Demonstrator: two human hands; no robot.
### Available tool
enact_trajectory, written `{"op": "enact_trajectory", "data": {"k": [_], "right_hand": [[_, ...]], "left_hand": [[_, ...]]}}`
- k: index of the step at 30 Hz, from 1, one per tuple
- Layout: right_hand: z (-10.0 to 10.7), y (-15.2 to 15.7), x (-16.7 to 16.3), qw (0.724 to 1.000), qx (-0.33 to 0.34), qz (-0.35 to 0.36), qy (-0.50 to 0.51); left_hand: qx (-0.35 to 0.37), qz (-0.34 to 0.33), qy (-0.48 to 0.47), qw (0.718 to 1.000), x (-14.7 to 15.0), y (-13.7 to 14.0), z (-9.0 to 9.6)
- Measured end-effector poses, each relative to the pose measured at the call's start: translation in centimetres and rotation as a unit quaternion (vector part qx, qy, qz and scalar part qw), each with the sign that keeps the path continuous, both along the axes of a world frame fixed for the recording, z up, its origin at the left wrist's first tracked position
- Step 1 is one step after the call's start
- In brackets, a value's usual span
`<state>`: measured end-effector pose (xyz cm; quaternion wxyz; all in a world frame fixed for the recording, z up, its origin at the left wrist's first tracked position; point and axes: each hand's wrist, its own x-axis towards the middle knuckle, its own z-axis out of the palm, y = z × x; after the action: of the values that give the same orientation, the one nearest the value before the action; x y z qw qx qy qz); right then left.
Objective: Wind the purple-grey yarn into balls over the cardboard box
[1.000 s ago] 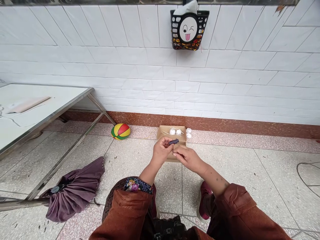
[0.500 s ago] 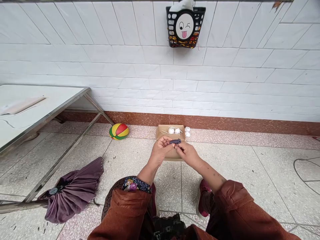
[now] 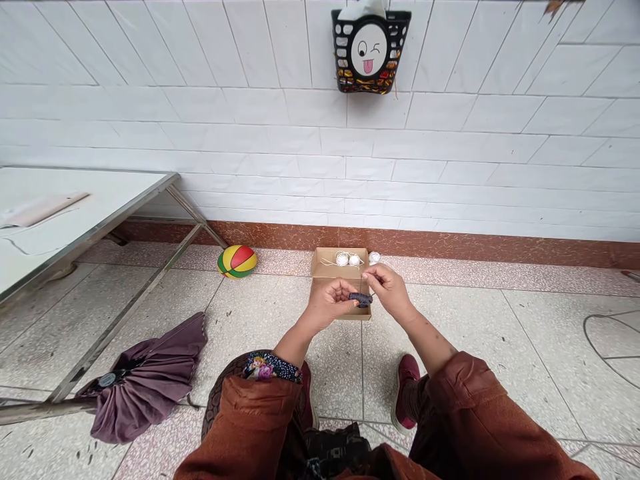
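Note:
My left hand (image 3: pixel 325 305) is closed on a small dark grey-purple bundle of wound cord (image 3: pixel 362 299), held out over a cardboard box (image 3: pixel 320 268). A thin dark strand runs up from the bundle to my right hand (image 3: pixel 391 293), whose thumb and forefinger pinch it above and to the right. Two white balls of string (image 3: pixel 342 259) with loose ends lie in the far part of the box. Another white ball (image 3: pixel 374 257) sits just outside its right side, partly hidden by my right hand.
A red, yellow and green ball (image 3: pixel 237 261) rests near the wall. At left are a metal-framed table (image 3: pixel 125 200) and a folded purple umbrella (image 3: pixel 150 387). A black basket (image 3: pixel 371 53) hangs on the tiled wall. A cable loop (image 3: pixel 600 340) lies at right.
My right hand has moved up and right, away from the bundle, drawing a strand out. My left hand has shifted slightly right and down with the bundle.

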<state>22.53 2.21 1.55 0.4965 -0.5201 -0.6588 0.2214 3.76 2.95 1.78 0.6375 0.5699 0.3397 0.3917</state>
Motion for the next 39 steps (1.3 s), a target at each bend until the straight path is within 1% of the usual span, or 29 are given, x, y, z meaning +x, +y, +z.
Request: {"op": "enact_trajectory", "data": {"k": [2,5,7,9,11,14,17,19,21,23,25,28,30,33,36,39], "right_hand": [[-1.2,0.1,-0.5,0.999,-0.027,0.022,-0.012],[-2.4,-0.6,-1.8,0.995,-0.053,0.072,-0.045],[-2.4,-1.4,-2.5,0.991,-0.043,0.109,-0.067],[-1.9,-2.0,-2.9,0.987,-0.024,0.14,-0.077],[-1.0,-2.3,-2.7,0.987,-0.011,0.144,-0.071],[0.5,-2.2,-1.6,0.993,0.001,0.109,-0.036],[1.4,-1.5,-0.5,0.997,0.012,0.075,-0.012],[1.2,-0.9,0.0,0.999,0.014,0.051,-0.005],[0.5,-0.4,0.0,0.999,0.009,0.035,0.001],[-0.6,0.0,-0.3,0.999,-0.004,0.036,-0.003],[-1.8,0.0,-0.8,0.998,-0.017,0.052,-0.022],[-2.6,-0.8,-2.0,0.992,-0.013,0.103,-0.078],[-2.4,-1.7,-2.6,0.982,0.005,0.143,-0.119],[-0.9,-2.9,-3.0,0.97,0.039,0.178,-0.162],[0.8,-3.0,-2.3,0.973,0.068,0.164,-0.149],[1.7,-1.9,-1.1,0.987,0.079,0.103,-0.093]], "left_hand": [[-0.018,0.008,-0.044,0.999,0.0,-0.1,0.3],[-0.019,0.066,-0.087,0.994,0.0,0.3,0.1],[-0.007,0.11,-0.071,0.991,0.1,0.7,-0.2],[0.013,0.143,-0.028,0.989,0.1,1.1,-0.6],[0.032,0.153,0.008,0.988,0.1,1.3,-0.9],[0.044,0.131,0.023,0.99,0.0,1.2,-0.9],[0.04,0.078,0.026,0.996,0.0,0.6,-0.5],[0.022,0.03,0.017,0.999,0.1,0.2,-0.2],[-0.002,-0.001,-0.016,1.0,0.0,0.0,0.0],[-0.017,0.006,-0.067,0.998,-0.1,-0.1,0.2],[-0.021,0.042,-0.11,0.993,-0.3,0.0,0.2],[-0.017,0.098,-0.124,0.987,-0.5,0.5,0.0],[0.0,0.132,-0.097,0.986,-0.5,0.9,-0.3],[0.027,0.163,-0.032,0.986,-0.5,1.3,-0.7],[0.044,0.137,0.017,0.989,-0.4,1.3,-1.0],[0.065,0.068,0.052,0.994,-0.2,0.6,-0.7]]}}
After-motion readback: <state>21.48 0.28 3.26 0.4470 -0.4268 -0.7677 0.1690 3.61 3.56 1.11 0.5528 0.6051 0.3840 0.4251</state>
